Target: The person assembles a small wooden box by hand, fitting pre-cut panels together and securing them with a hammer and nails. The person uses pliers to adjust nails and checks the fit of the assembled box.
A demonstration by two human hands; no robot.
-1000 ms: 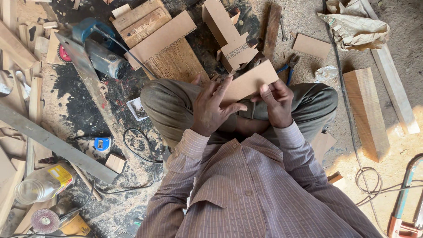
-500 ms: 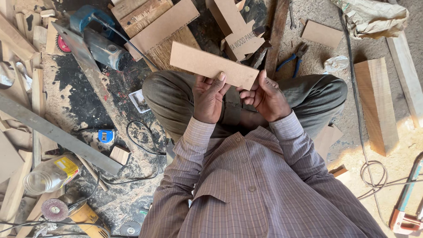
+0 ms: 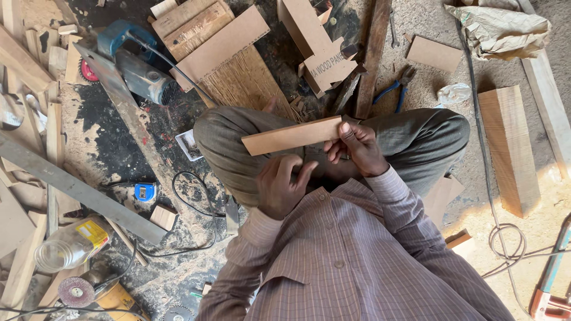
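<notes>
I sit cross-legged on a sawdust-covered floor. My right hand [image 3: 355,148] pinches the right end of a thin, flat wooden board [image 3: 291,135], held edge-on and level above my knees. Below the board, my left hand [image 3: 281,184] rests on my left knee with fingers curled; whether something small is in it I cannot see.
A blue power saw [image 3: 128,59] and stacked boards [image 3: 208,35] lie ahead on the left. Blue-handled pliers [image 3: 397,88] and a thick wood block [image 3: 508,148] are at the right. A tape measure [image 3: 144,191], a black cable [image 3: 196,208], a plastic bottle [image 3: 68,245] and an angle grinder [image 3: 89,294] sit at left.
The board was held broad face up by both hands; it is turned edge-on now, my left hand has let go and dropped to my knee.
</notes>
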